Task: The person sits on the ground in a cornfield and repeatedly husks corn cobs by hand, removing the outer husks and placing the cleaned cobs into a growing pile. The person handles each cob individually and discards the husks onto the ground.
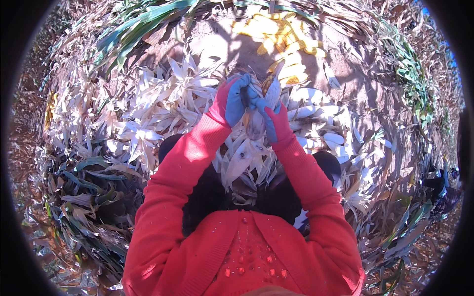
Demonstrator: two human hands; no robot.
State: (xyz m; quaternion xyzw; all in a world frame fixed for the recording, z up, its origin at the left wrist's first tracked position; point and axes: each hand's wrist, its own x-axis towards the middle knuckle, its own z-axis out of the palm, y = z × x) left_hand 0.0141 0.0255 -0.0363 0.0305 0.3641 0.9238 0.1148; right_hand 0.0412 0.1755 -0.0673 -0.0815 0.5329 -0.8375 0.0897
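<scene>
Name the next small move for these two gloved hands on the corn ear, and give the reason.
Probably peel the husk further down: the left hand and right hand both grip the corn ear, which shows only a little yellow at its tip, unlike the bare ears in the yellow pile.

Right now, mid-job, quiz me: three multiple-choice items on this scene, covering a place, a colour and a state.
1. Where is the pile of husked yellow cobs?
A. on bare soil beyond the hands
B. in the lap
C. far left

2. What colour are the gloves' palms and fingers?
A. yellow
B. blue
C. black

3. How is the corn ear held?
A. lying loose
B. left hand only
C. both hands, right hand too

Answers: 1 A, cobs lie at the top; 2 B, blue over red cuffs; 3 C, both hands grip its husk.
</scene>
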